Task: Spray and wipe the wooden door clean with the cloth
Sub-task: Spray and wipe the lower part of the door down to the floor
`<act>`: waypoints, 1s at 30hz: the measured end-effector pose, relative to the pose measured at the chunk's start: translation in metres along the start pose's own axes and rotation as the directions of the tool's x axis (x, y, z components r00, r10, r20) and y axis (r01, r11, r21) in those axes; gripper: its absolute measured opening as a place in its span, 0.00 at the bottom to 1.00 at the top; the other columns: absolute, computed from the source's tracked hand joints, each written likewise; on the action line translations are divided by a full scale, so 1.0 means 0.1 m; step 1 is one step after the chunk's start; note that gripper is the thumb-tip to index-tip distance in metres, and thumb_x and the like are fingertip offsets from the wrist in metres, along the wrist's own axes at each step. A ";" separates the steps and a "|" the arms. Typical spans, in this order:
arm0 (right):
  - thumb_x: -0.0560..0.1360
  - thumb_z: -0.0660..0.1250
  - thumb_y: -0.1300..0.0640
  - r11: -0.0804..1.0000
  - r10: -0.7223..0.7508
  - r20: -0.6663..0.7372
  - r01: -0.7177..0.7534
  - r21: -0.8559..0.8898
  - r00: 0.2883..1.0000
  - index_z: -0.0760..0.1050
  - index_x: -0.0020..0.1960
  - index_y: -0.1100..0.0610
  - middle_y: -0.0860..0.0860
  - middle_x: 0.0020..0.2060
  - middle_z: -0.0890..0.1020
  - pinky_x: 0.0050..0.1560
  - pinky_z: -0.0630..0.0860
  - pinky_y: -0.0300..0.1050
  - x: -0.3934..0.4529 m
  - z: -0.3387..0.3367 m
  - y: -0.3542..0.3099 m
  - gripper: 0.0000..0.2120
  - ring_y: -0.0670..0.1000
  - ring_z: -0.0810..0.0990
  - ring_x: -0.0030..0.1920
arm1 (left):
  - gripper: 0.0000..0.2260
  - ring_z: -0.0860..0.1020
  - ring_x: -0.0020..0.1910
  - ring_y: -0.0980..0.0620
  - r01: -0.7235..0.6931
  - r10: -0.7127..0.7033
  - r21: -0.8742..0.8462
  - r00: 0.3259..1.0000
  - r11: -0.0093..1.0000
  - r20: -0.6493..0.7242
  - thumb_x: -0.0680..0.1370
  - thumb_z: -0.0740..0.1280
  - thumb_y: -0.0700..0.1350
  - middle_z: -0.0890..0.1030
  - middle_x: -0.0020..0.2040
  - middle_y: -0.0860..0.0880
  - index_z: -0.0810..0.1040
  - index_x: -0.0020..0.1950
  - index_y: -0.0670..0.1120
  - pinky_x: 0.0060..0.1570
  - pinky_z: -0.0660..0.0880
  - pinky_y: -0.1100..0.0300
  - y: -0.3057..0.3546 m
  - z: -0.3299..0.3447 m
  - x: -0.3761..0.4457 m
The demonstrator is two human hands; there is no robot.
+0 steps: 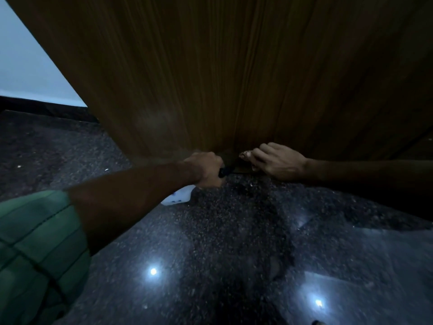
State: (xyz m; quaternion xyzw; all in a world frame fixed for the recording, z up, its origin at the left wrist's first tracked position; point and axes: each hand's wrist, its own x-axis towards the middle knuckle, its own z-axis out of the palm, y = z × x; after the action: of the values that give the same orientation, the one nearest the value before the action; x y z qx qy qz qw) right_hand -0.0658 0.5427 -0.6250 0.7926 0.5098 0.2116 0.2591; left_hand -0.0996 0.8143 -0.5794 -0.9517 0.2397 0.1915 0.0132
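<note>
I am seeing my left hand (206,168) gripping the spray bottle (179,195), its white body showing under my wrist and its dark nozzle pointing at the foot of the wooden door (234,78). To the right, my right hand (277,161) is clutching the cloth (246,155) against the door's bottom edge, just above the speckled floor (234,242).
</note>
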 end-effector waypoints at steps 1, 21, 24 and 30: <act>0.86 0.53 0.54 0.999 0.037 -0.022 -0.036 0.005 0.999 0.71 0.71 0.68 0.60 0.54 0.75 0.46 0.76 0.53 0.02 0.01 0.01 0.23 0.58 0.74 0.48 | 0.10 0.79 0.40 0.48 0.001 -0.001 0.000 1.000 1.000 0.001 0.80 0.66 0.58 0.80 0.41 0.50 0.77 0.47 0.53 0.39 0.71 0.58 -0.01 0.01 0.00; 0.83 0.49 0.55 0.991 -0.126 0.124 0.130 -0.032 0.984 0.79 0.65 0.63 0.57 0.53 0.79 0.48 0.65 0.52 0.24 0.05 -0.09 0.24 0.58 0.79 0.49 | 0.12 0.78 0.41 0.49 0.069 -0.069 -0.028 0.998 0.997 0.008 0.80 0.67 0.57 0.78 0.41 0.50 0.79 0.52 0.49 0.39 0.71 0.57 -0.29 0.19 -0.07; 0.87 0.45 0.56 0.998 -0.050 -0.008 0.050 -0.031 0.999 0.75 0.70 0.65 0.57 0.54 0.77 0.47 0.65 0.52 0.23 0.05 -0.08 0.24 0.58 0.76 0.50 | 0.12 0.78 0.42 0.48 0.090 -0.090 0.007 0.996 0.996 -0.002 0.78 0.69 0.56 0.77 0.41 0.50 0.80 0.54 0.50 0.41 0.73 0.57 -0.34 0.19 -0.16; 0.86 0.50 0.56 0.999 0.031 -0.161 -0.033 -0.006 0.986 0.72 0.72 0.65 0.58 0.55 0.75 0.46 0.65 0.52 0.54 -0.08 -0.10 0.21 0.57 0.72 0.52 | 0.09 0.78 0.42 0.45 0.084 -0.082 0.121 0.996 0.989 -0.023 0.76 0.70 0.55 0.78 0.43 0.48 0.79 0.51 0.51 0.42 0.72 0.56 -0.40 0.15 -0.31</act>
State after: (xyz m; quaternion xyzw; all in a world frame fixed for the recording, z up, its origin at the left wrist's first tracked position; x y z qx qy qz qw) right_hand -0.0562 0.5974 -0.6211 0.7798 0.5154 0.2814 0.2171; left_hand -0.1120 0.8651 -0.5843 -0.9599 0.2112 0.1673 0.0771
